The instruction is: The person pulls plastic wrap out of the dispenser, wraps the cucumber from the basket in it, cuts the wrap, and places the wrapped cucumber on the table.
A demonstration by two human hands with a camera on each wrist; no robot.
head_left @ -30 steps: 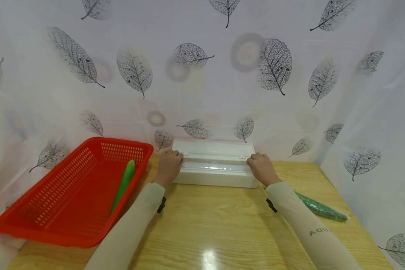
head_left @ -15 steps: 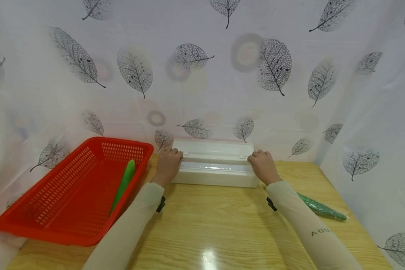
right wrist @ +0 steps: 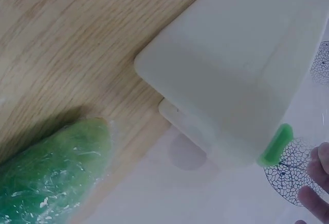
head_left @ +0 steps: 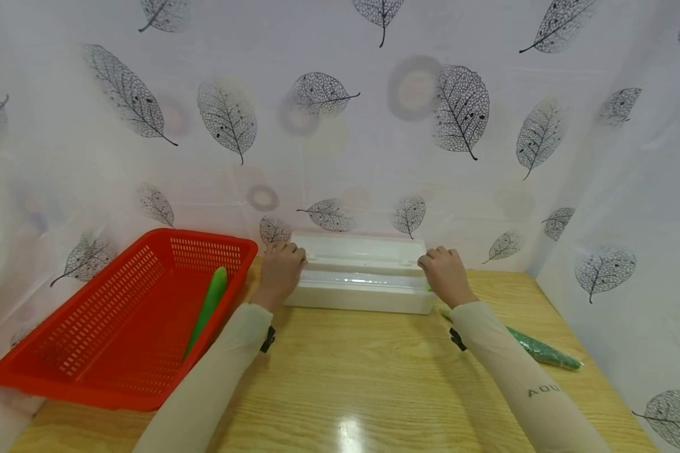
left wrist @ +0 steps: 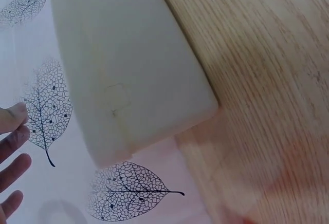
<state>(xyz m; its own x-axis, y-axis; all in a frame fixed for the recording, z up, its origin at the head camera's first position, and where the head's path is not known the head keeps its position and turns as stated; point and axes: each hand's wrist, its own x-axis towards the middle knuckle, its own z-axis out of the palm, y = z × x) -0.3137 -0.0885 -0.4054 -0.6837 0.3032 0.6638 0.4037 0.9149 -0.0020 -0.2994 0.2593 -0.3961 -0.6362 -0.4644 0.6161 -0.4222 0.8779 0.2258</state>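
The white box [head_left: 358,299] sits on the surface [head_left: 345,371] between the left hand [head_left: 281,272] and the right hand [head_left: 446,275], one at each end; whether their fingers pinch anything cannot be told.

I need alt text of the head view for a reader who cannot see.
A person's left hand and right hand are near either end of an open white box on a wooden table. A red basket with a green vegetable stands left; a plastic-wrapped green vegetable lies right.
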